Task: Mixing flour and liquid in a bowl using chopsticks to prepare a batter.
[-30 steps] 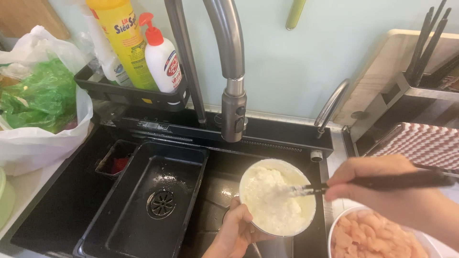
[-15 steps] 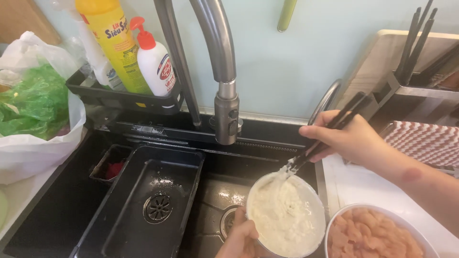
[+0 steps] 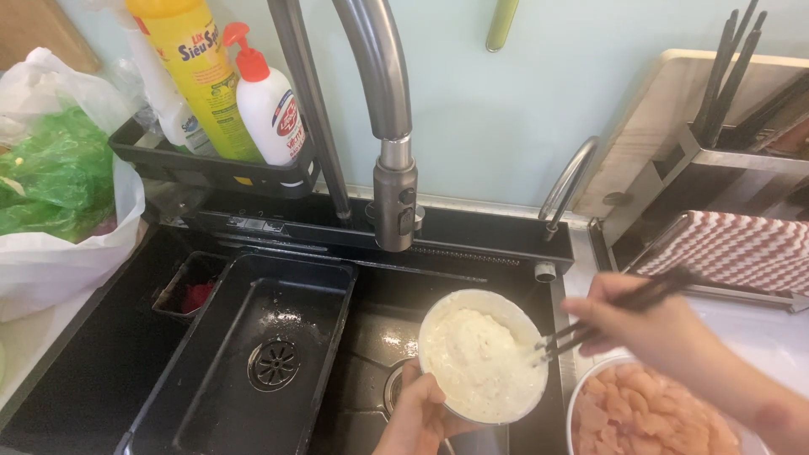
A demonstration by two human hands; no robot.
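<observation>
While left hand (image 3: 417,413) cups bowl (image 3: 482,354), chopsticks (image 3: 615,312) touch rim.

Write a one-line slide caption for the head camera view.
Left hand holds white bowl of pale batter over black sink; right hand stirs with dark chopsticks.

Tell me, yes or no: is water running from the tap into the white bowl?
No: the tap shows no stream, and the white bowl of pale batter sits to its lower right, held from below by the left hand.
</observation>
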